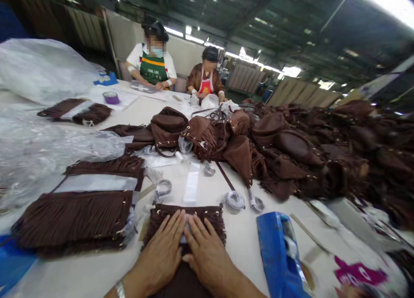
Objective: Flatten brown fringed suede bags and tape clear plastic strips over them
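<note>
A brown fringed bag (207, 211) with small metal eyelets along its far edge lies flat on the table in front of me. My left hand (164, 250) rests flat on it, fingers stretched forward. Beside it, my right hand (208, 252) presses on the same bag, fingers slightly spread, and the index fingers nearly meet. A pale strip shows between the fingertips; most of it is hidden. Just beyond the bag are a clear plastic strip (192, 183) and a plastic-wrapped coiled strap (234, 202).
Left, brown fringed bags (77, 216) are stacked with a white band (97, 183), near clear plastic bags (48, 138). A blue tape dispenser (278, 250) stands right. A large heap of brown bags (297, 147) fills the far right. Two people (153, 69) work across the table.
</note>
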Tool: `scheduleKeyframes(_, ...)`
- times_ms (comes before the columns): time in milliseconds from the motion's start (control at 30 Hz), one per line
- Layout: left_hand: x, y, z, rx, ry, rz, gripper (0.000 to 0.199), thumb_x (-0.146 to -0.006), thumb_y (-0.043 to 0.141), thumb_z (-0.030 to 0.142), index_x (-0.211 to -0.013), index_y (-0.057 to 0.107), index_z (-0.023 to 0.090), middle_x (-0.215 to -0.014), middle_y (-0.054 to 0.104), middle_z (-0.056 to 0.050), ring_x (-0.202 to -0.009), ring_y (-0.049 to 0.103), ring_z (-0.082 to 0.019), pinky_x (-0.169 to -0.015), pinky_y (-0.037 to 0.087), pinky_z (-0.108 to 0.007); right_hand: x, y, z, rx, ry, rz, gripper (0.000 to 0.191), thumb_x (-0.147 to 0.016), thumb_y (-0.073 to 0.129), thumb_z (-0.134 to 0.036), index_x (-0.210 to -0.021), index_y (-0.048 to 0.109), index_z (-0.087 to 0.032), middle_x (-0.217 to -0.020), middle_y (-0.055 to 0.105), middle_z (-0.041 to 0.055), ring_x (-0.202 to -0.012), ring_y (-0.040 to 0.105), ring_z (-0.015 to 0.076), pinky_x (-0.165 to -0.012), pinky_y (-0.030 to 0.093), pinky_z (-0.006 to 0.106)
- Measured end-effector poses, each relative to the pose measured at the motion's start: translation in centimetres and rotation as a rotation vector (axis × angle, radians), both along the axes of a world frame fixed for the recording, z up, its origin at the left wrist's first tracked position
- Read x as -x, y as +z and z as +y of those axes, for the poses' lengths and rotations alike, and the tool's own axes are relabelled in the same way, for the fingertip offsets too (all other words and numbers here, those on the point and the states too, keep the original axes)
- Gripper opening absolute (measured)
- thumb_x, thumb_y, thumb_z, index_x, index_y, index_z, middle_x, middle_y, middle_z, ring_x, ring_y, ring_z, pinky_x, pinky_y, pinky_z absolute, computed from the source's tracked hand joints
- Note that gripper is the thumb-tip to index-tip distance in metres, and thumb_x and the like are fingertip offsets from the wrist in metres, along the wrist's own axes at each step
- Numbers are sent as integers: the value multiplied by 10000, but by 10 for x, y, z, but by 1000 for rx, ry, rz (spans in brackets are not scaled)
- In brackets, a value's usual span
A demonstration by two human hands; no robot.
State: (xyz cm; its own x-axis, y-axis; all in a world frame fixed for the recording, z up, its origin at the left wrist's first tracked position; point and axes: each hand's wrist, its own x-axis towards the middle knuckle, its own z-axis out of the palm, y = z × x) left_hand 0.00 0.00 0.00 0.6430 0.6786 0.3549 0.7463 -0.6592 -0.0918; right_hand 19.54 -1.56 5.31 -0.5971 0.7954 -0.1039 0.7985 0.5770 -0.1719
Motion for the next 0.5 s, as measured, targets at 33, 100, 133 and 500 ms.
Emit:
scheduleKeyframes(33, 0, -1, 1, 10, 0, 4, 743, -802, 466, 182, -1509, 263, 83, -1597, 284, -144, -1500, 183, -264, -1214, 116, -402, 0, -2, -4, 6, 12, 3, 650, -1003, 427, -422, -1533, 271, -79, -1609, 147, 148, -1501, 117, 305, -1212, 182, 532)
scheduleKeyframes(100, 0, -2, 2, 26, 0, 9, 739, -807, 464, 182, -1513, 260, 98, -1602, 275, -137, -1500, 181, -266, -1214, 128, -411, -1, -7, -10, 12, 25, 12, 650, -1004, 428, -393, -1538, 251, -67, -1606, 162, 156, -1496, 152, 295, -1218, 195, 484)
scheduleKeyframes(133, 0, -2, 2, 31, -1, 9, 737, -811, 462, 182, -1515, 257, 103, -1604, 271, -134, -1501, 180, -267, -1214, 135, -413, -2, -9, -12, 11, 26, 17, 642, -1005, 426, -379, -1539, 250, -70, -1604, 175, 154, -1493, 172, 289, -1219, 200, 468)
scheduleKeyframes(500, 5, -4, 5, 140, -13, -65, 671, -915, 437, 200, -1537, 187, 160, -1608, 275, -81, -1492, 219, -217, -1181, 314, -396, -8, -13, -8, -48, -34, 55, 521, -1017, 397, -339, -1515, 340, -199, -1578, 322, 60, -1428, 355, 251, -1182, 294, 478)
